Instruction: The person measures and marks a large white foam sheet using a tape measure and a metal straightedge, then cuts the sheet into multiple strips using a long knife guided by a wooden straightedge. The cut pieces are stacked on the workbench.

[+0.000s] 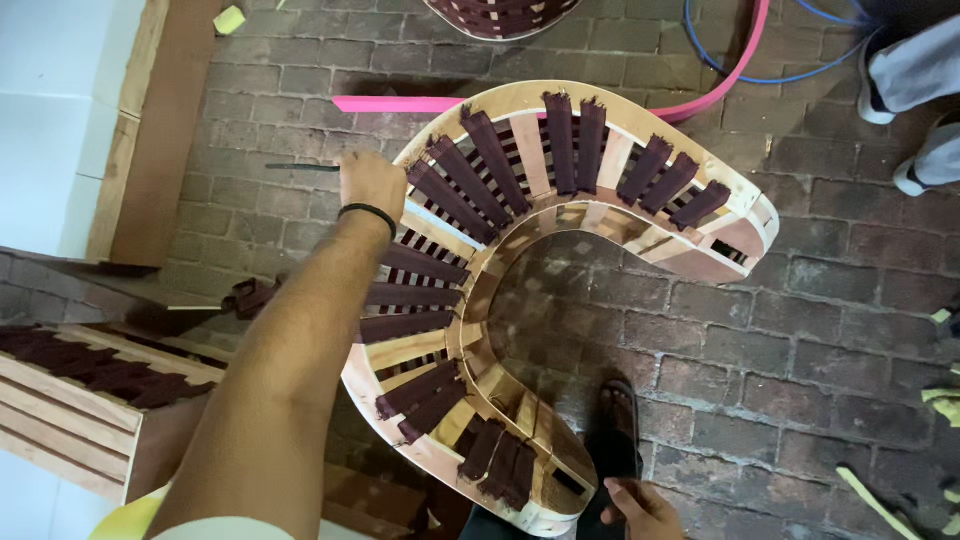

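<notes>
One curved wooden frame fills the middle of the view, a horseshoe standing on the brick floor. Dark maroon straps cross its rim in groups; roughly twenty show, though the lower ones overlap too much for a sure count. Inside the curve lies an open patch of bare brick, and more open floor spreads to the right of the frame. To the left the room is tighter: one slatted wooden piece with its own straps sits near the frame's lower left edge. One pink strip runs behind the frame's top edge.

The left hand is closed around a thin dark tool at the frame's upper left rim, a black band on its wrist. The right hand hangs half curled and empty beside the frame's lower end, just above one sandalled foot.
</notes>
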